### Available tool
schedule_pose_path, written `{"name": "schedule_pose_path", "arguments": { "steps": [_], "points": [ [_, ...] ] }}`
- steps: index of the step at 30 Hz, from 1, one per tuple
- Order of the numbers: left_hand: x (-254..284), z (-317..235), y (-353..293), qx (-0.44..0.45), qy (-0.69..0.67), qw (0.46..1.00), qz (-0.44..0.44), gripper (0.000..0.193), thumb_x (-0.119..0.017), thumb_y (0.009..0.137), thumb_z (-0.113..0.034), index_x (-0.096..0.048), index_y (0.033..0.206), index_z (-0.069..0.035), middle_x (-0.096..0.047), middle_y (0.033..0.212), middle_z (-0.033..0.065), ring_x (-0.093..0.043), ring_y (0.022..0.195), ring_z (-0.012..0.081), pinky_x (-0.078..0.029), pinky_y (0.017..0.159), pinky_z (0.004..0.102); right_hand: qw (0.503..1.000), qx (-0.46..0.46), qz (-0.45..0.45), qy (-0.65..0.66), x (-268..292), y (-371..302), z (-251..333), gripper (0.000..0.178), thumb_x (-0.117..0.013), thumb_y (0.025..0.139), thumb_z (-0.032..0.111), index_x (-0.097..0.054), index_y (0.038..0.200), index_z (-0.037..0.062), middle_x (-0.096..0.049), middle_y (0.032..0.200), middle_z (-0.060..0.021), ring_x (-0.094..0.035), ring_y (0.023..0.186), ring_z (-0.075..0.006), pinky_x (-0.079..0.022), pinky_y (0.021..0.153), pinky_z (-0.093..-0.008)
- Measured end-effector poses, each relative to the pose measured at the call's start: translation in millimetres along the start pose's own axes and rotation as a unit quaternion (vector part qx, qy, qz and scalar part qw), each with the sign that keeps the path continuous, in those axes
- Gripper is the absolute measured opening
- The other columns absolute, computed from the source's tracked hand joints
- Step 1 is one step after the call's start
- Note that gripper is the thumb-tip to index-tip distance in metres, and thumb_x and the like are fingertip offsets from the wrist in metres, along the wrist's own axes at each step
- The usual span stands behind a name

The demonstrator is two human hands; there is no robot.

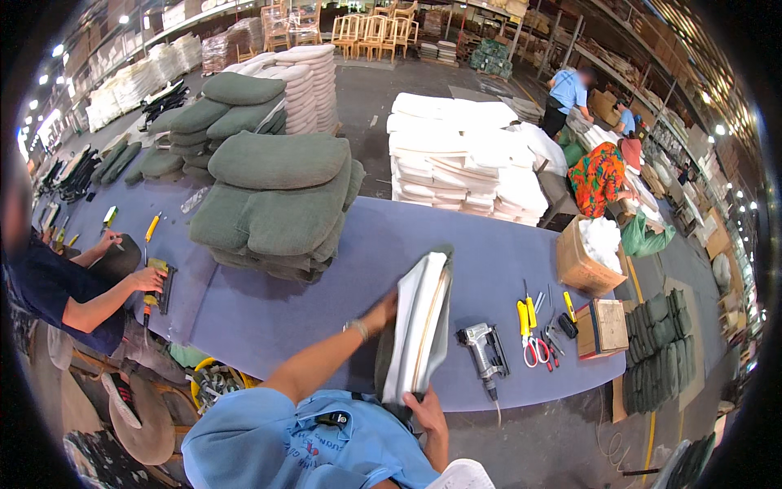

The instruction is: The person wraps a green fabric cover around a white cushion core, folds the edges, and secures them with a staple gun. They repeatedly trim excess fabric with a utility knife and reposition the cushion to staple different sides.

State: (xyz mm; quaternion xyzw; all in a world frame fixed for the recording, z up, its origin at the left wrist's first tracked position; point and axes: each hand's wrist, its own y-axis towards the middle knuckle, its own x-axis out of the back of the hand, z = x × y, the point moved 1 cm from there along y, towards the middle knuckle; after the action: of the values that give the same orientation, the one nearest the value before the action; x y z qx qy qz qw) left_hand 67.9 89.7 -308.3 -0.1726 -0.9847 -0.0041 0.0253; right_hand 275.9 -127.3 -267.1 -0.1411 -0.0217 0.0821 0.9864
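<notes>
A seat cushion stands on its edge before me, tilted, at the front of the blue-covered table. White padding and a thin tan board edge show along its narrow side, with dark green fabric around it. My left hand holds its left face near mid-length; the fingertips are hidden by the cushion. Lower down, my right hand grips the near end, fingers closed on the fabric. To the right of the cushion lies a grey staple gun with its air hose. Beyond it are red-handled scissors and a yellow cutter.
Green cushions are stacked at the table's back left. White padding piles stand past the far edge. Two cartons, one open and one smaller, sit at right. A co-worker on the left holds another staple gun.
</notes>
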Motion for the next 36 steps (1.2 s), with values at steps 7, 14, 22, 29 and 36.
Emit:
{"name": "schedule_pose_path", "arguments": {
  "steps": [7,14,22,29,36],
  "points": [
    [-14,81,-133,0.109,-0.059,0.992,-0.01,0.065,-0.058,0.105,-0.026,-0.033,0.161,-0.006,-0.04,0.163,0.015,-0.036,0.151,0.0279,-0.033,0.122,0.0396,0.996,-0.081,-0.018,-0.009,-1,46,31,0.078,-0.075,0.093,0.051,-0.055,0.136,-0.0109,-0.069,0.118,-0.0208,-0.068,0.106,-0.0263,-0.057,0.088,-0.0373],
    [-20,53,-189,0.317,-0.115,0.938,-0.082,0.059,-0.056,0.108,-0.032,-0.036,0.158,-0.008,-0.047,0.157,0.0122,-0.046,0.142,0.0247,-0.051,0.102,0.0404,0.991,-0.049,-0.055,-0.115,-12,90,48,0.087,-0.063,0.097,0.061,-0.055,0.128,-0.0196,-0.069,0.109,-0.0238,-0.071,0.088,-0.023,-0.059,0.064,-0.0319],
    [-68,35,-188,0.297,-0.294,0.885,-0.207,0.057,-0.05,0.11,-0.036,-0.033,0.16,-0.015,-0.048,0.156,0.011,-0.048,0.142,0.0305,-0.058,0.097,0.0488,0.979,-0.04,-0.059,-0.19,20,103,44,0.085,-0.055,0.1,0.062,-0.063,0.111,-0.0218,-0.069,0.097,-0.0347,-0.071,0.086,-0.0396,-0.055,0.073,-0.0445],
    [-108,63,-136,0.217,-0.316,0.898,-0.218,0.044,-0.039,0.113,-0.033,-0.046,0.154,-0.019,-0.058,0.147,0.0094,-0.054,0.135,0.0319,-0.063,0.079,0.0583,0.961,0.107,-0.019,-0.253,69,131,63,0.078,-0.053,0.103,0.058,-0.066,0.085,-0.0164,-0.064,0.078,-0.0372,-0.068,0.082,-0.0484,-0.049,0.077,-0.053],
    [-133,-8,-91,0.336,-0.108,0.896,-0.269,0.055,-0.042,0.108,-0.047,-0.051,0.15,-0.013,-0.062,0.14,0.0175,-0.062,0.124,0.0395,-0.061,0.089,0.0537,0.947,0.091,-0.024,-0.306,120,155,60,0.069,-0.052,0.105,0.052,-0.066,0.085,-0.0119,-0.065,0.082,-0.0354,-0.067,0.081,-0.0446,-0.049,0.075,-0.0526]
  ]
}}
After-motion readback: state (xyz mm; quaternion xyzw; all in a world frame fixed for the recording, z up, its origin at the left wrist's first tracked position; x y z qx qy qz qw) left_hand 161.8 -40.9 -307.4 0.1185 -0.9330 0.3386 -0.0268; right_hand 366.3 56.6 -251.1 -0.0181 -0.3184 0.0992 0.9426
